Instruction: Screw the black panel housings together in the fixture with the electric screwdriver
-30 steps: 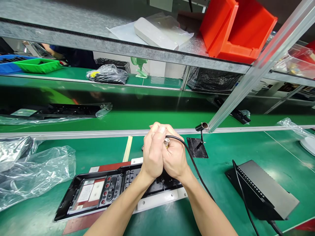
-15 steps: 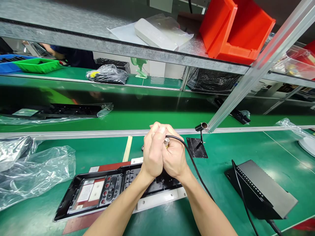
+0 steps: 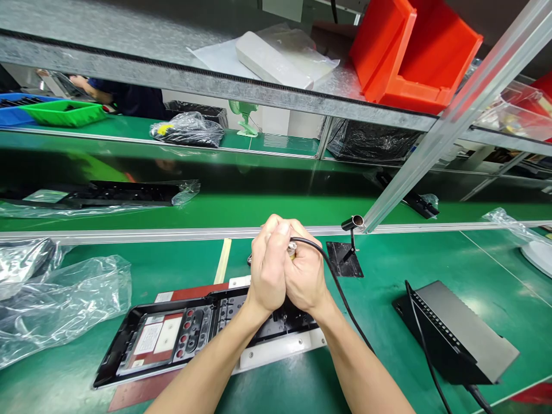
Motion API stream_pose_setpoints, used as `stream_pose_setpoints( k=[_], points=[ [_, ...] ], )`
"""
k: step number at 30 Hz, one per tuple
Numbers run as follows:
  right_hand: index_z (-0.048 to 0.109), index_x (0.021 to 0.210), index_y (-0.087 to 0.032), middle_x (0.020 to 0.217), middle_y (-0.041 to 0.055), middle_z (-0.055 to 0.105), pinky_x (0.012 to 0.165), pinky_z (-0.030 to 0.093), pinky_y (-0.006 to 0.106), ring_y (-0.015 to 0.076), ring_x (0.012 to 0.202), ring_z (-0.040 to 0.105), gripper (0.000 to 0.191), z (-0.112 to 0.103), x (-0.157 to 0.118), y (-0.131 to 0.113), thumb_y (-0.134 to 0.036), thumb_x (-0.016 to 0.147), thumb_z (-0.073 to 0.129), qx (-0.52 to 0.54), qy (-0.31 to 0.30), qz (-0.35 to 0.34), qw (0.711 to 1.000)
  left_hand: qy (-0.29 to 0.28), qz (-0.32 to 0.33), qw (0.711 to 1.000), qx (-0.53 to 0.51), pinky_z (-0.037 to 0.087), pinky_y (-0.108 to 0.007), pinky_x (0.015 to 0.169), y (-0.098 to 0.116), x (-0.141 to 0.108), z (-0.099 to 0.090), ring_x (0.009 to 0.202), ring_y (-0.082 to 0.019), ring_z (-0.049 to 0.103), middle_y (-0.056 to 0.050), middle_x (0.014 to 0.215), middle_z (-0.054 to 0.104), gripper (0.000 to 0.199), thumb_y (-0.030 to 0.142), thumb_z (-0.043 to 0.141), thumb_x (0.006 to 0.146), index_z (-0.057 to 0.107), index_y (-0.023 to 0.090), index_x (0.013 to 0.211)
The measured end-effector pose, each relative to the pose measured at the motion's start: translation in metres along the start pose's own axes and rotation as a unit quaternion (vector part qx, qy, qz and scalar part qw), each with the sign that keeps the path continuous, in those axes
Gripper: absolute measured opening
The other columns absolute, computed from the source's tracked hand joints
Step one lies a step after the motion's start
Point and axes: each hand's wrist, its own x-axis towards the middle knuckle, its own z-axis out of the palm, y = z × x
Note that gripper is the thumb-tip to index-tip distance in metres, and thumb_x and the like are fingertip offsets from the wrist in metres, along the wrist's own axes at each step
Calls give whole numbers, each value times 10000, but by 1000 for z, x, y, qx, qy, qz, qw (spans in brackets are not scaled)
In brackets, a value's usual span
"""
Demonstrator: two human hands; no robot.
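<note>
Both my hands are closed together above the black plastic housing [image 3: 202,328], fingers wrapped one over the other. My left hand [image 3: 268,267] and my right hand [image 3: 307,273] grip what looks like an electric screwdriver [image 3: 292,248]; only a small metal and pale end shows between them. Its black cable [image 3: 334,273] leaves the top and curves down past my right wrist. The tool's body and tip are hidden. Beneath, the long open housing lies tilted in a fixture with a white block [image 3: 282,351] and a reddish-brown base [image 3: 140,394]. My forearms cover part of it.
A black ring stand [image 3: 351,244] is right of my hands. A black-and-grey box [image 3: 459,330] with cables lies farther right. Clear plastic bags [image 3: 86,293] lie left. Overhead runs a metal shelf [image 3: 150,72] with a red bin [image 3: 414,63]. Behind, a person sits by a green tray [image 3: 66,114].
My hands keep the same grip and place above the housing. The view shifts very slightly. In the background, the other person's hand has come into sight.
</note>
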Motion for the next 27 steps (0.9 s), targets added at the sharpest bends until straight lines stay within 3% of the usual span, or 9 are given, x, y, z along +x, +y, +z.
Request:
stream_pose_setpoints(
  k=[13,27],
  points=[
    [472,757,-205,759,-22,429,634,333,270,120,674,410,218,3,-1,4,-251,969,494,-14,14,-6,1000,23,-12,999,29,325,-316,601,-4,0,-1,620,-138,359,13,676,396,397,340,365,1058,425,206,688],
    [454,719,-219,741,-10,438,610,361,282,141,668,434,240,3,-2,4,-275,947,502,-18,8,0,1000,20,-25,999,35,305,-351,617,-2,-3,-1,631,-148,359,-2,682,411,424,407,365,1061,429,204,695]
  ],
)
